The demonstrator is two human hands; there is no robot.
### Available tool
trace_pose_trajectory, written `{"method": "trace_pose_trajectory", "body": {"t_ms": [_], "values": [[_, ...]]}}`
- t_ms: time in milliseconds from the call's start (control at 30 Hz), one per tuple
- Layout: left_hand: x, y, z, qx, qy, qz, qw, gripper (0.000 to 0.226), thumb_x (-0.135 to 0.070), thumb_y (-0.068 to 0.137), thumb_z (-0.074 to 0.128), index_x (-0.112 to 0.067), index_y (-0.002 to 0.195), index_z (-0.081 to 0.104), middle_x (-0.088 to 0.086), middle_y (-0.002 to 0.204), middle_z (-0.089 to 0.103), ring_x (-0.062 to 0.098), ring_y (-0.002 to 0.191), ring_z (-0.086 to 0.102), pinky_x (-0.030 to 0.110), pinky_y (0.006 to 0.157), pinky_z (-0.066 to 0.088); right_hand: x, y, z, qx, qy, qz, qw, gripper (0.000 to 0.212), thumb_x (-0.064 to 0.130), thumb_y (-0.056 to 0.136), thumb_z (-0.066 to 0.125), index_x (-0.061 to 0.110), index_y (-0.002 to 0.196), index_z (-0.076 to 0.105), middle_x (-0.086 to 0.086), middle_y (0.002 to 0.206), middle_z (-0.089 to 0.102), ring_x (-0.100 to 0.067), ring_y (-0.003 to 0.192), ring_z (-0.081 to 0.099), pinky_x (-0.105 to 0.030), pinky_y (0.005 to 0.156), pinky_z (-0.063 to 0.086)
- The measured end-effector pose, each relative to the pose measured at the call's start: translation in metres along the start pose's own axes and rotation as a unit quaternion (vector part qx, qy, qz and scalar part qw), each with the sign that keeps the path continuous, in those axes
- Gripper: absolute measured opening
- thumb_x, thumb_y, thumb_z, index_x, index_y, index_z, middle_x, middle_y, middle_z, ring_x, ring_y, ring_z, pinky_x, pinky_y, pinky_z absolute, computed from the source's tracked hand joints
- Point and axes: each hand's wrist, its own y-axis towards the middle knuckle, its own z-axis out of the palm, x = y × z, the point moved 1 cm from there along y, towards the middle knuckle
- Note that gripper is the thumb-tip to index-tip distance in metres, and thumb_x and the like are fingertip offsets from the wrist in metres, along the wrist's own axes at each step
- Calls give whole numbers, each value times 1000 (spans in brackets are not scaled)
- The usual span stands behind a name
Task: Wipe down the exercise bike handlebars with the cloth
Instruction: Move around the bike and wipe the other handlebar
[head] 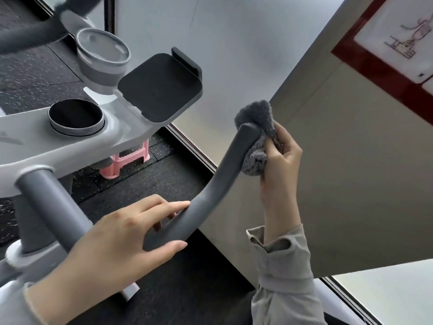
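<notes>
The wall (339, 160) fills the right half, with a red-framed poster (386, 41) at its upper corner; dark speckled floor (178, 170) runs below it. The bike's pale grey console (70, 148) spans the left side, carrying a dark tray (161, 90), a round black cup well (76, 113) and a grey dial (103, 50). A pink stool (126, 163) stands on the floor beneath the console. The grey handlebar (210, 184) curves from lower centre up to the right. My left hand (121, 233) rests on its lower part — fingers draped over the top, thumb beneath, a loose clasp. My right hand (281, 158) is closed around the grey cloth (255, 137), bunched and pressed against the handlebar's upper tip — the cloth wraps the tip's end and its far side.
</notes>
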Motion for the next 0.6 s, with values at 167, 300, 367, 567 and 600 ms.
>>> {"method": "trace_pose_trajectory", "body": {"t_ms": [167,300,367,567,600], "values": [[-3,-1,-1,-10,0,2,1000,57,-67,68,50,-52,123,43,-20,97,56,1,76,57,34,68,54,-15,-11,-2,28,39,12,999,33,7,84,45,24,96,70,10,82,72,-9,83,66,-22,72,52],[-4,-1,-1,-10,-10,2,1000,56,-65,68,52,-49,121,50,-19,95,58,-1,79,57,35,72,52,-24,-30,-1,32,112,38,992,24,15,87,50,20,102,68,5,93,72,-12,91,65,-23,77,52],[-4,-1,-1,-10,-11,1,1000,56,-66,67,52,-50,121,51,-18,96,58,0,81,57,32,73,50,-25,-36,0,44,126,41,990,22,19,87,54,21,105,68,3,100,72,-16,100,65,-28,86,51],[-5,-1,0,-14,-18,0,1000,56,-64,66,55,-47,119,55,-17,99,60,2,86,58,27,76,47,-38,-77,-1,54,102,49,992,26,19,87,58,21,112,64,3,106,71,-16,104,64,-32,90,49],[-5,-1,-1,-13,-14,3,1000,56,-63,67,55,-46,120,55,-18,98,59,1,86,58,26,76,47,-42,-86,0,45,94,51,993,27,20,86,59,20,113,64,1,108,70,-18,106,64,-36,93,48]]}}
